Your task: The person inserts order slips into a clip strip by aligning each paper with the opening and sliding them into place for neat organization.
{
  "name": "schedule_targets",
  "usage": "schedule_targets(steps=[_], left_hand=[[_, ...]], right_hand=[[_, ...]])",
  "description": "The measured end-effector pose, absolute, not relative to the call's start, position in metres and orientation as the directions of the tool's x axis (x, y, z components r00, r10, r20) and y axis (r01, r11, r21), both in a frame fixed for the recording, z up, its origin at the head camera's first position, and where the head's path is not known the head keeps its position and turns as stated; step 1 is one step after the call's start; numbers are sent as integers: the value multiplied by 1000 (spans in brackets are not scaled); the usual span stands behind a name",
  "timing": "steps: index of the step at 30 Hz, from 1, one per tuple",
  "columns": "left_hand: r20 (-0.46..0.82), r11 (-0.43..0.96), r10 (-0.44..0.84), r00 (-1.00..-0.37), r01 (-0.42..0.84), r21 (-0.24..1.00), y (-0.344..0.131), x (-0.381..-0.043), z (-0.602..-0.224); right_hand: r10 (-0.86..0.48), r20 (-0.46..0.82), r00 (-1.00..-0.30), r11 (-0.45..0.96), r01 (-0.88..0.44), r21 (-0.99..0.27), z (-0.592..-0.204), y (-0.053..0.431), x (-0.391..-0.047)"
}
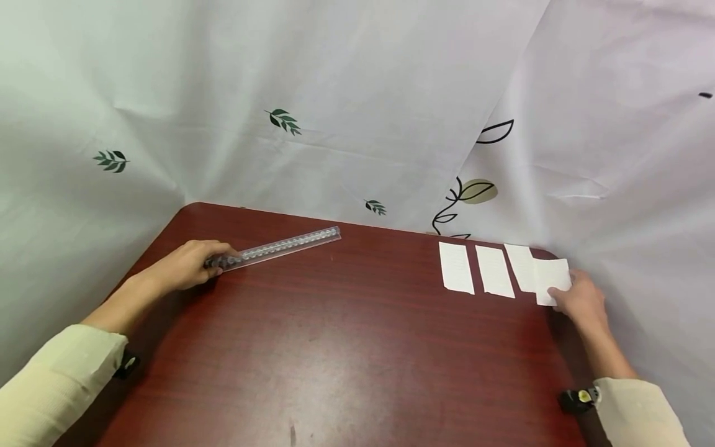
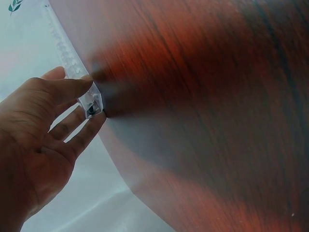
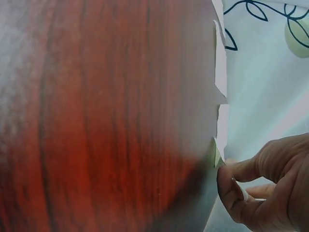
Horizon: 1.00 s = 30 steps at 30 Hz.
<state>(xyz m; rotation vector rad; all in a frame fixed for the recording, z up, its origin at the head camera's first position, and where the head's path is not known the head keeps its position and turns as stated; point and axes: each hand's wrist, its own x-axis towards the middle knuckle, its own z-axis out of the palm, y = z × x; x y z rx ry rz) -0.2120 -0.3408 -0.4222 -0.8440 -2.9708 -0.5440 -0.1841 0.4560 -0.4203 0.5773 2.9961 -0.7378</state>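
At the back left of the table, my left hand [image 1: 192, 264] grips the near end of a long clear plastic tube [image 1: 290, 244] with a row of small round shapes along it. The left wrist view shows the thumb and fingers of that hand [image 2: 53, 125] around the end of the tube [image 2: 91, 102], which has something dark inside. Over at the right edge, my right hand [image 1: 583, 301] pinches a white paper slip [image 1: 552, 276] between thumb and fingers. This slip overlaps another white slip [image 1: 521, 267]. To their left lie two more slips [image 1: 457, 268], slightly apart.
The dark red-brown table [image 1: 335, 347] has rounded back corners. A pale cloth [image 1: 346, 81] with leaf prints hangs behind it and on both sides, close to both hands.
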Motion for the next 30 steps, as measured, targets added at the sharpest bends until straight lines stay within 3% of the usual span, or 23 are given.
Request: schedule_targets(steps=[30], left_hand=[[81, 797, 522, -849, 519, 309, -340, -214, -422]], right_hand=[[308, 18, -951, 840, 263, -474, -399, 457, -182]])
